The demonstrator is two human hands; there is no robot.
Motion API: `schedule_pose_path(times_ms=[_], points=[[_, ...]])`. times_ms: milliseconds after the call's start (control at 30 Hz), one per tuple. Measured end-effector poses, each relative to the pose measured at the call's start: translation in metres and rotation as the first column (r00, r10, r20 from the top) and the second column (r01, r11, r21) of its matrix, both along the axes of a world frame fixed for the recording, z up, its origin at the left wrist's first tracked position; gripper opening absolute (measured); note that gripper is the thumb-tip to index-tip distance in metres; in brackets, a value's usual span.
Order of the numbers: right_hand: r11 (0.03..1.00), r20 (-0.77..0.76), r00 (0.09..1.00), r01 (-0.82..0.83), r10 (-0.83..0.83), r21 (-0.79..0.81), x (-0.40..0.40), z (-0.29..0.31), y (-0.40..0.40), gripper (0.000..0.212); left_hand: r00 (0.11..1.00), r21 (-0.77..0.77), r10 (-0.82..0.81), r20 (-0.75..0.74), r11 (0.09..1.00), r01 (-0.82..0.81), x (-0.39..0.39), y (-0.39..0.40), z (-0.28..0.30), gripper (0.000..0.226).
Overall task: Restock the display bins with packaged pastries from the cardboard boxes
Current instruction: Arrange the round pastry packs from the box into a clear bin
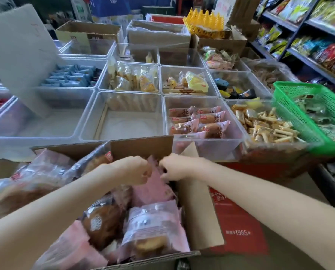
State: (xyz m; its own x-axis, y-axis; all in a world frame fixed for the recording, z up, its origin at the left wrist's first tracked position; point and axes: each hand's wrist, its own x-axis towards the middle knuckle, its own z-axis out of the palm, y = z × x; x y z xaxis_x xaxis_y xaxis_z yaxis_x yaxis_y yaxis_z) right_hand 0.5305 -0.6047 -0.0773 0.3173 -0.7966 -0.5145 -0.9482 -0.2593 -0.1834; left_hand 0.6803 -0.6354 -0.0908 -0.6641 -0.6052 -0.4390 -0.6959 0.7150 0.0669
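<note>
2 hands meet over the same pink pastry packet (153, 178) at the centre of the frame, at the far end of the open cardboard box (143, 147) that fills the lower left. The left hand (135, 170) has its fingers curled onto the packet's upper left edge, and the right hand (174, 168) pinches its upper right edge; blur keeps the exact finger placing unclear, but both look closed on the wrapper rather than loose. More pink packets (153, 228) lie heaped in the box below and toward the bottom of the frame.

Doing this step well seems to mean lifting by the sealed edges, as now, so the soft pastry inside is not squeezed. The packet should come straight up over the raised box flap before it travels, since the flap stands between the hands and the bins.

Just above the box, the clear bin (238, 123) right of centre already holds matching pink packets (197, 121) in rows with room left at its near side, so it looks like the proper target. Laying the new packet in the same direction as those would keep the rows tidy. The bin to its left (90, 117) has only a few packets along its far wall and seems meant for another product.

A green basket (283, 90) sits at the right edge, well apart from the lift path.
</note>
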Motion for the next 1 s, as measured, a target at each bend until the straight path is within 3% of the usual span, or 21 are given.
schedule_pose_path(times_ms=[67, 133, 233, 300, 367, 433, 500, 567, 633, 700, 800, 1000], points=[[0.984, -0.052, 0.992, 0.119, -0.113, 0.134, 0.016, -0.021, 0.01, 0.047, 1.0, 0.023, 0.017, -0.001, 1.0, -0.017, 0.014, 0.01, -0.007, 0.033], [0.94, -0.005, 0.959, 0.279, -0.283, 0.197, 0.028, -0.037, 0.015, 0.051, 0.999, 0.027, 0.044, -0.031, 0.999, -0.043, 0.025, 0.014, -0.009, 0.035], [0.847, 0.101, 0.846, 0.502, -0.523, 0.176, 0.044, -0.046, 0.015, 0.054, 0.996, 0.027, 0.081, -0.048, 0.996, -0.08, 0.036, 0.013, -0.003, 0.041], [0.815, 0.155, 0.8, 0.568, -0.58, 0.115, 0.052, -0.039, 0.011, 0.053, 0.973, 0.062, 0.198, -0.12, 0.979, -0.192, 0.039, 0.008, 0.003, 0.036], [0.824, 0.174, 0.81, 0.567, -0.56, 0.012, 0.057, -0.022, 0.004, 0.046, 0.901, 0.205, 0.399, -0.172, 0.909, -0.363, 0.039, 0.001, 0.008, 0.033], [0.838, 0.206, 0.831, 0.54, -0.516, -0.081, 0.056, 0.0, -0.005, 0.039, 0.791, 0.444, 0.589, -0.163, 0.76, -0.474, 0.034, -0.004, 0.012, 0.034], [0.853, 0.296, 0.826, 0.518, -0.48, -0.064, 0.047, 0.015, -0.012, 0.039, 0.76, 0.542, 0.642, -0.102, 0.676, -0.498, 0.026, -0.005, 0.018, 0.032], [0.854, 0.349, 0.79, 0.516, -0.504, 0.067, 0.037, 0.018, -0.01, 0.04, 0.846, 0.511, 0.534, 0.012, 0.723, -0.464, 0.021, -0.003, 0.023, 0.035], [0.87, 0.209, 0.848, 0.492, -0.487, 0.032, 0.03, 0.008, -0.001, 0.034, 0.942, 0.496, 0.321, 0.101, 0.804, -0.328, 0.017, 0.001, 0.024, 0.043], [0.915, 0.058, 0.915, 0.401, -0.399, -0.034, 0.024, -0.006, 0.007, 0.035, 0.983, 0.483, 0.105, 0.15, 0.86, -0.165, 0.012, 0.012, 0.022, 0.054], [0.969, 0.033, 0.97, 0.24, -0.243, 0.063, 0.011, -0.012, 0.013, 0.048, 0.964, 0.53, -0.056, 0.26, 0.843, -0.094, 0.0, 0.036, 0.009, 0.079], [0.967, 0.093, 0.994, 0.025, -0.05, 0.255, -0.006, -0.008, 0.015, 0.048, 0.872, 0.458, -0.111, 0.476, 0.878, -0.138, -0.021, 0.059, -0.017, 0.107]])
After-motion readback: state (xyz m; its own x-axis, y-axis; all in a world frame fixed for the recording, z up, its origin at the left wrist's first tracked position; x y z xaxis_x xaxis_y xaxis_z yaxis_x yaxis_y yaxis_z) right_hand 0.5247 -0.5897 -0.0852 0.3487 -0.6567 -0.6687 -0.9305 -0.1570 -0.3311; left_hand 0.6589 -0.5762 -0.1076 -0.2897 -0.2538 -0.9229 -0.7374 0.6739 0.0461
